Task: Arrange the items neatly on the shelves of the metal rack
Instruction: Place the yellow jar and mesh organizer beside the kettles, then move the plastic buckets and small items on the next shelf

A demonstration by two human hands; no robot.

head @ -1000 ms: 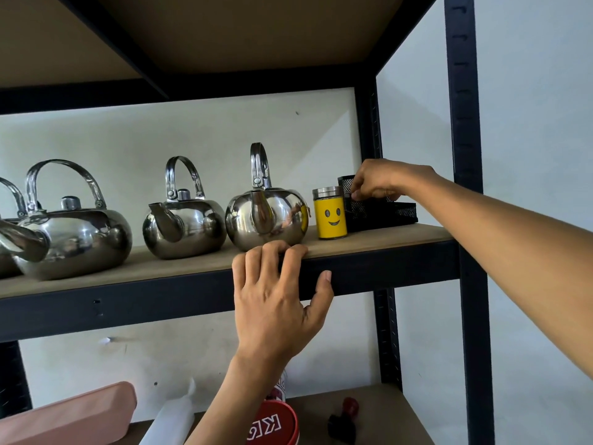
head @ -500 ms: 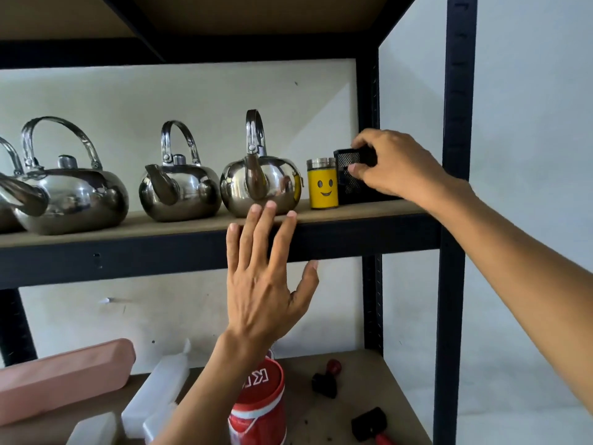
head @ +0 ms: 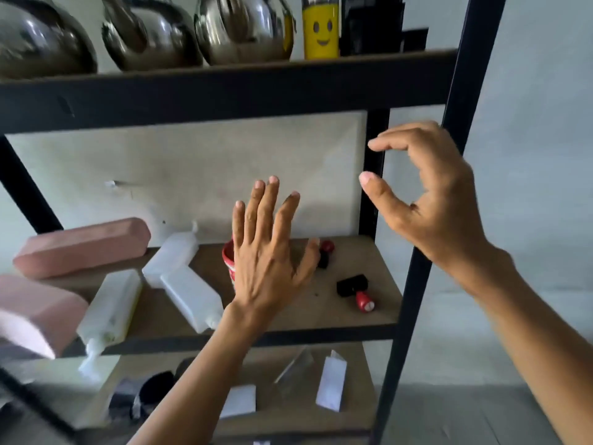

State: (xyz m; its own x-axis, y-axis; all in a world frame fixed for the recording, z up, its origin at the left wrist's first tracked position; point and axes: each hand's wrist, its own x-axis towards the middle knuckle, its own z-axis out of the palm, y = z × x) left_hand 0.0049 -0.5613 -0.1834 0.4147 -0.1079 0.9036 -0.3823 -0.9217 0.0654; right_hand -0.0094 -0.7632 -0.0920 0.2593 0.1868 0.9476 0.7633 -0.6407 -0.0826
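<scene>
The black metal rack [head: 224,91] fills the view. On its upper shelf stand three steel kettles [head: 240,30], a yellow smiley jar [head: 322,32] and a black mesh holder [head: 372,25]. My left hand [head: 268,252] hovers flat with fingers spread in front of a red tub [head: 229,261] on the middle shelf. My right hand [head: 426,194] hangs empty with loosely curved fingers beside the right post [head: 417,284]. White bottles [head: 189,293] lie scattered on the middle shelf, with two red-and-black stamps [head: 354,290] to the right.
Two pink cases [head: 80,247] lie at the left of the middle shelf. The lower shelf holds white folded cards [head: 330,380], a clear stand [head: 295,370] and dark objects [head: 150,393]. A pale wall and grey floor lie to the right.
The view has dropped from the upper shelf to the middle one. My right hand let go of the black mesh holder and came down; my left hand left the shelf edge and lowered.
</scene>
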